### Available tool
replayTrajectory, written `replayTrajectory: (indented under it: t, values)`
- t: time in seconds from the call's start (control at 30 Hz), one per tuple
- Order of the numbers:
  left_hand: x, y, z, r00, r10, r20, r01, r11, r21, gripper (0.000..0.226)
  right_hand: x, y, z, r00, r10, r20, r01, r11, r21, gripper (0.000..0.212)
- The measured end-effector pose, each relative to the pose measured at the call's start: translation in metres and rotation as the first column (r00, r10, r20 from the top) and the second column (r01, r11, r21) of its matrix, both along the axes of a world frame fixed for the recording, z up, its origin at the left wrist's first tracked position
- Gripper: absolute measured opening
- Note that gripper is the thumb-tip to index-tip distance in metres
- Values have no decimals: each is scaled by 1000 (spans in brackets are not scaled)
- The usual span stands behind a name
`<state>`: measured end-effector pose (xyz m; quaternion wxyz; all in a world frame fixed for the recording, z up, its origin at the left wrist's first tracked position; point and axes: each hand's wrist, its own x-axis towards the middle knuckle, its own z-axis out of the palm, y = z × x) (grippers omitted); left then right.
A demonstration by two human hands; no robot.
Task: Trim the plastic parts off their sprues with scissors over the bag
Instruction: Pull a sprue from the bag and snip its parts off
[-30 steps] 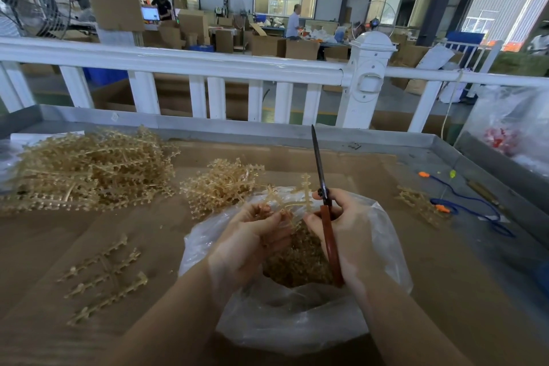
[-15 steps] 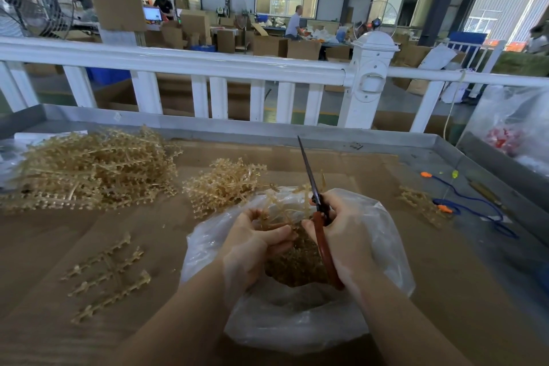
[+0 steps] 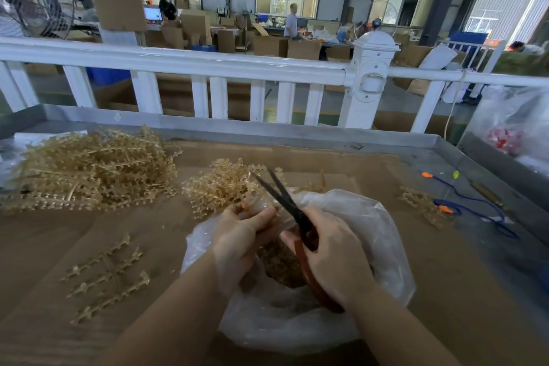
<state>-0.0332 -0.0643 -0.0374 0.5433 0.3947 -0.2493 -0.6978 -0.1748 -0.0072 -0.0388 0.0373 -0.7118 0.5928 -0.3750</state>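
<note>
A clear plastic bag (image 3: pixel 377 249) lies open on the brown cardboard before me, with a heap of small tan cut parts (image 3: pixel 279 261) inside. My right hand (image 3: pixel 332 258) grips red-handled scissors (image 3: pixel 285 202); their dark blades are spread apart and point up-left over the bag's mouth. My left hand (image 3: pixel 237 238) is curled over the bag's left rim and pinches something small and tan; what it holds is mostly hidden by the fingers. A small pile of tan sprues (image 3: pixel 219 184) lies just behind the bag.
A big heap of tan sprues (image 3: pixel 92 166) sits at the far left. Three trimmed sprue strips (image 3: pixel 107 276) lie at the near left. At the right lie a small sprue cluster (image 3: pixel 421 202) and a blue cord with orange ends (image 3: pixel 475 208). A white railing (image 3: pixel 208 65) runs behind.
The scissors have tilted from upright to leaning left, and their blades have spread apart. The sprue that stuck up between my hands has dropped out of sight into the bag's mouth.
</note>
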Motion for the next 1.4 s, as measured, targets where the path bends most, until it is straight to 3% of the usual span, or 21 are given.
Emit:
replayTrajectory:
  t: [0.17,0.3,0.7,0.97,1.4]
  values:
    - [2,-2,2,996,-5,-86,7,1000,22,32,-2,0,-4,995,-1,-96,3,1000,23,30]
    - [4,-3,0,997,3,-83,-2,1000,9,38,-6,0,-7,994,11,-109,-2,997,83,32]
    - [0,1,-1,996,52,-73,-51,998,23,21,-6,-2,-6,988,35,-150,-11,987,158,35]
    - [-5,2,5,988,75,-132,-64,994,85,35,-5,-4,-4,982,46,-183,-9,980,199,39]
    - [-4,0,-3,997,41,-58,-38,998,47,28,-6,-4,0,985,65,-158,-34,981,193,36]
